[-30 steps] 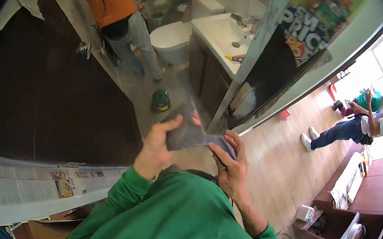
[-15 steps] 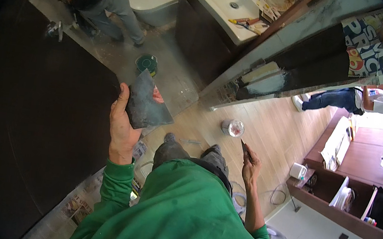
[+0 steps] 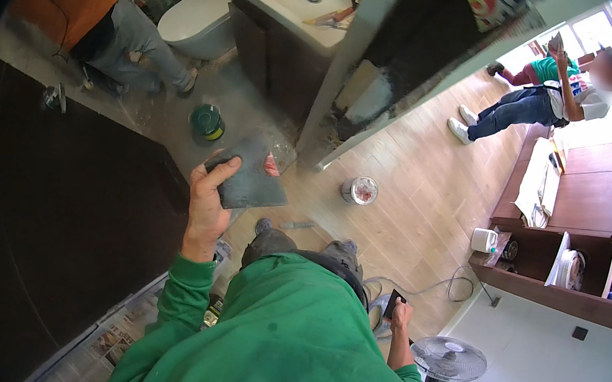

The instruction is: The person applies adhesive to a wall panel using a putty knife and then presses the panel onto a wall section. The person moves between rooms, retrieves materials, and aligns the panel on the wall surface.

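The left hand [image 3: 207, 209] is up in front of the body, gripping a thin, dark grey, four-sided plate [image 3: 252, 185] at its left edge. Its thumb lies across the upper face; the other fingers are bent and partly hidden behind the plate, so how tightly they close cannot be told. A small pinkish-red patch of paste [image 3: 271, 164] sits near the plate's far right edge.

The right hand [image 3: 402, 313] is lower, to the right of the green long-sleeved top [image 3: 288, 328] — its fingers are closed on a flat, black, rectangular blade [image 3: 392, 303], well apart from the plate.

Between the two hands and farther out, a round, pale container with reddish smears inside [image 3: 360, 190] stands on the light wood-plank floor [image 3: 424, 176]. A dark green round tub with a yellow band [image 3: 207, 122] stands beyond the plate, on the grey bathroom floor. A round, wire-caged fan [image 3: 448, 359] is just beside the right forearm, and a large, dark brown door [image 3: 63, 213] fills the left side.
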Tool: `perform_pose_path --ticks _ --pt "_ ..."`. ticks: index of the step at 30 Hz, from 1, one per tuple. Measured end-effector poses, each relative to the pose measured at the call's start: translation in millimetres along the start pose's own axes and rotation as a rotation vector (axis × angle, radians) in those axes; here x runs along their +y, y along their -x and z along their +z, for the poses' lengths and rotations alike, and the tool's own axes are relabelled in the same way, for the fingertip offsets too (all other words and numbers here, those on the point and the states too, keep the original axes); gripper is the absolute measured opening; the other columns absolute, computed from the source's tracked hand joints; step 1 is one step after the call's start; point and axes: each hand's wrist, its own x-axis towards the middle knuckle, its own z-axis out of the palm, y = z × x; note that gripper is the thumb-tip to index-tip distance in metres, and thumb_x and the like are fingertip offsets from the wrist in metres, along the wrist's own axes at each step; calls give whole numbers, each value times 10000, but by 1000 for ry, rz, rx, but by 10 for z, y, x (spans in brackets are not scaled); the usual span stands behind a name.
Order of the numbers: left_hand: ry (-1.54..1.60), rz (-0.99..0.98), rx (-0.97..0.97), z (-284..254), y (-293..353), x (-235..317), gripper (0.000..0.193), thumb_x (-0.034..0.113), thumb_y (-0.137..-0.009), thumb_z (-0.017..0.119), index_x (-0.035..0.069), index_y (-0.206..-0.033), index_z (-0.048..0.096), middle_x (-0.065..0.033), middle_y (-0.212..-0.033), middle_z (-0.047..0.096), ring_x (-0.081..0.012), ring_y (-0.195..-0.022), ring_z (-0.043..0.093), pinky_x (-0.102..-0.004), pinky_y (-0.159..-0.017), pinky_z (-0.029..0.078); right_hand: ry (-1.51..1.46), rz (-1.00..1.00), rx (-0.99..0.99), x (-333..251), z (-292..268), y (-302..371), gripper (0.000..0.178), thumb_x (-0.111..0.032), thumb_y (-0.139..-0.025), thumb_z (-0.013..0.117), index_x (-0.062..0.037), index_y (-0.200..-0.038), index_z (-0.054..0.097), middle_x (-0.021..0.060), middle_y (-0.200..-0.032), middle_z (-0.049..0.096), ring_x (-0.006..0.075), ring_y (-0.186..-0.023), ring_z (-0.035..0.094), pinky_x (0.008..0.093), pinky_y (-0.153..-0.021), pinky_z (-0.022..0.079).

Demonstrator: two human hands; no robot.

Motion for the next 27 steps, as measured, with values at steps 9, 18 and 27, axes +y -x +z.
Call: perform_pose_path --ticks 9,18,27 --pt "-204 -81 -91 870 292 -1001 208 25 -764 670 -33 -964 660 -75 -870 680 -153 -774 636 -275 -760 501 -73 -74 -62 -218 -238 -1058 317 -318 -904 633 -14 -990 656 107 -804 648 246 -636 635 446 -505 575" --pt "-271 -129 -158 1032 401 -1564 296 32 -725 675 -33 -1011 640 -92 -920 675 -155 -816 619 -273 -777 484 -205 -75 12 -928 -939 -1376 306 -317 -922 607 -52 -1072 628 115 -887 662 278 -729 660 475 -534 592" --pt "-314 -216 -236 487 -330 -1061 421 70 -694 675 -30 -1097 607 -107 -943 654 -173 -877 603 -267 -839 447 -12 -96 -64 -438 -351 -783 282 -339 -915 612 -67 -983 647 85 -790 647 225 -621 641 415 -444 545"
